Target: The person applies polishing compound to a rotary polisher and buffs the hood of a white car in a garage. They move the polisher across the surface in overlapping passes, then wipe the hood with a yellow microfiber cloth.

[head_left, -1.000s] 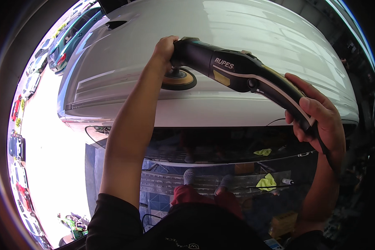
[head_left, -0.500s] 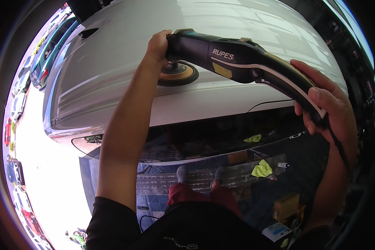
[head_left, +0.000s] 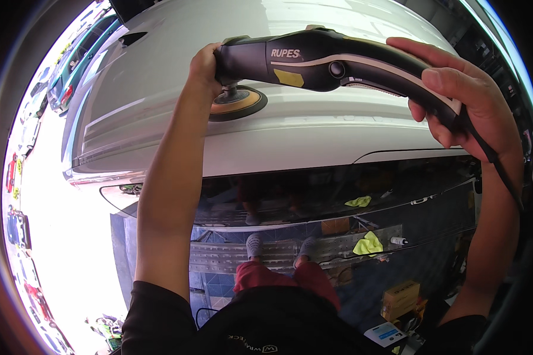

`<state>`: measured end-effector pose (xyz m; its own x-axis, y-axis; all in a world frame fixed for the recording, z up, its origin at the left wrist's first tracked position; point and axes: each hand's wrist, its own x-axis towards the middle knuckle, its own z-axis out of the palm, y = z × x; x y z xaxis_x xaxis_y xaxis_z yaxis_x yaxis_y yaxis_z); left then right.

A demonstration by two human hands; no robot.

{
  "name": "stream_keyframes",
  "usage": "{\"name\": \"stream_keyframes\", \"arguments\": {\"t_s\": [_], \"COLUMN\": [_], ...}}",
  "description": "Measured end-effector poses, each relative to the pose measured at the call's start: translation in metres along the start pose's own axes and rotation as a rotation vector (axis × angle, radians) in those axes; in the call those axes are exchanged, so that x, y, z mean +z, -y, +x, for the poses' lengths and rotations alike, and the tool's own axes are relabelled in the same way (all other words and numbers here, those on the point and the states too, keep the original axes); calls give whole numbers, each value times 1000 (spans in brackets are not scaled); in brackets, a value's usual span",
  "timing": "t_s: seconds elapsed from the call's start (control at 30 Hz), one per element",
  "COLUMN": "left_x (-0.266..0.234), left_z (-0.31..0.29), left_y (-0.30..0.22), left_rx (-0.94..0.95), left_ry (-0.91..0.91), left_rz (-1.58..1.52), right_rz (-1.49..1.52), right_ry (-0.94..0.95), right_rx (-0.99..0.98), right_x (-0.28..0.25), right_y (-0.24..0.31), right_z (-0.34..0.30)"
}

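Note:
A black car polisher (head_left: 314, 59) with a pale stripe stretches across the white car roof (head_left: 160, 112). Its round orange and black pad (head_left: 238, 106) rests on the roof near the rear edge. My left hand (head_left: 205, 66) is closed around the polisher's head, just above the pad; the far fingers are hidden. My right hand (head_left: 477, 97) wraps the rear handle, thumb along the near side. From the handle's end a black power cord (head_left: 496, 160) runs down past my right forearm.
Below the roof lies the dark rear window (head_left: 278, 189). I stand on a perforated metal platform (head_left: 331, 253) holding a yellow-green cloth (head_left: 369, 244) and a small white bottle (head_left: 399, 241). A cardboard box (head_left: 400, 300) sits lower right. Outside at left are several parked cars, including a green one (head_left: 80, 65).
The polisher and its pad have shifted a little left along the roof, with my left hand. My right hand has lifted the handle end higher, so the body lies more level.

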<state>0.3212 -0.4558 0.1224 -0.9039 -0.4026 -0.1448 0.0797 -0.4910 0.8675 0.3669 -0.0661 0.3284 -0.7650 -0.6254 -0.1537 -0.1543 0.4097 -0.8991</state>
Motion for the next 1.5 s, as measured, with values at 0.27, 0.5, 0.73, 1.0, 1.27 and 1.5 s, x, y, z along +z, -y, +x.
{"name": "stream_keyframes", "arguments": {"t_s": [0.27, 0.5, 0.73, 1.0, 1.27, 1.5], "left_x": [133, 137, -49, -285, -393, -210], "left_z": [18, -2, -3, -50, -122, -165], "left_y": [76, 70, -18, -137, -208, -155], "left_rx": [-25, 56, 197, 350, 511, 646], "left_ry": [-96, -245, -421, -531, -167, -44], "left_rz": [37, 343, 279, 114, 67, 123], "right_rz": [132, 330, 322, 227, 23, 293], "right_ry": [-103, -117, 72, 364, 506, 514], "right_rx": [31, 12, -23, -17, -358, 30], "right_x": [-92, -84, 53, 257, 377, 345], "right_y": [-68, -136, -75, 16, -16, -112], "right_z": [-56, -63, 21, 105, 97, 35]}}
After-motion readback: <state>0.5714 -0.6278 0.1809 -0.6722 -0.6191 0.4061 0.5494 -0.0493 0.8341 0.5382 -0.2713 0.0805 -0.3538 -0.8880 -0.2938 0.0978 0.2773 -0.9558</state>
